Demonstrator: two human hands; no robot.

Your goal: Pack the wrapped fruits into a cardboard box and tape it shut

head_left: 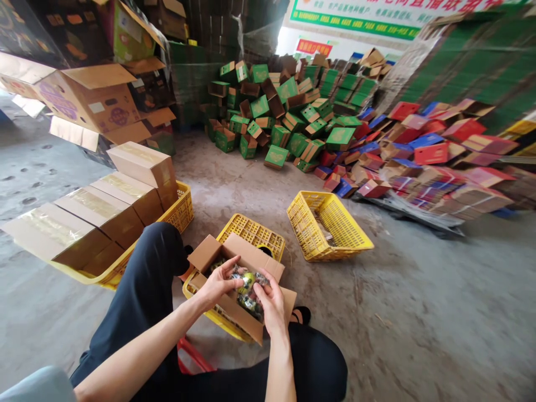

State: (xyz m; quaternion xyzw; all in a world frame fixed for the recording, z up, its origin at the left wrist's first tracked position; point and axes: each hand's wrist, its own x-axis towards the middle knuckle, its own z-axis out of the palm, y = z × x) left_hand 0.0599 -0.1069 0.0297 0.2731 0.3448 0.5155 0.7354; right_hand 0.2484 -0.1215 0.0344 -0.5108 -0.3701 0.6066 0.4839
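Note:
Between my legs an open cardboard box (253,257), flaps spread, rests on an upturned yellow crate (234,226). Over its opening, my left hand (218,283) and my right hand (270,298) hold a green fruit in clear plastic wrap (248,279) from either side. My thumbs are on its near side, and the fingers of both hands curve around it. More wrapped green fruit (251,304) shows inside the box below my hands. The exact kind of fruit is too small to tell.
On my left a long yellow crate (184,206) holds several taped cardboard boxes (121,187). Another yellow crate (330,226) stands ahead on the right, with something small inside. Farther back lie heaps of green cartons (288,89) and red and blue cartons (431,153). Stacked cartons (90,103) rise at left.

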